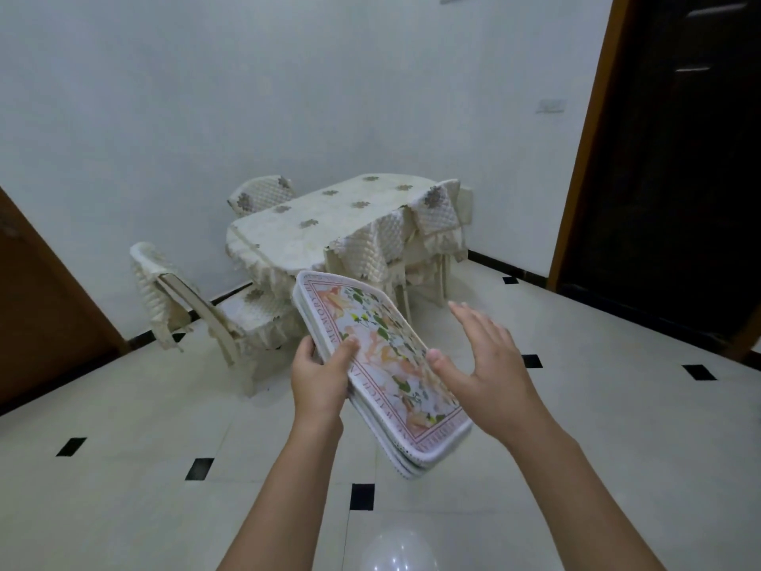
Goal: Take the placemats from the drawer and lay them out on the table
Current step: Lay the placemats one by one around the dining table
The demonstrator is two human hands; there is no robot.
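A cream tablecloth (329, 224) covers the table (284, 261).

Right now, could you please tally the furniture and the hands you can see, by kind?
Table: 1
Chairs: 3, one at the near left, one behind the table, one at the right
Hands: 2, left hand, right hand
Total: 6

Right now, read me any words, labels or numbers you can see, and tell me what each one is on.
"MEMORY", in capitals along the pink border of the top placemat in the stack gripped by the left hand.
More capitals run along that border, too blurred to read with confidence.
Nothing else shows readable text.
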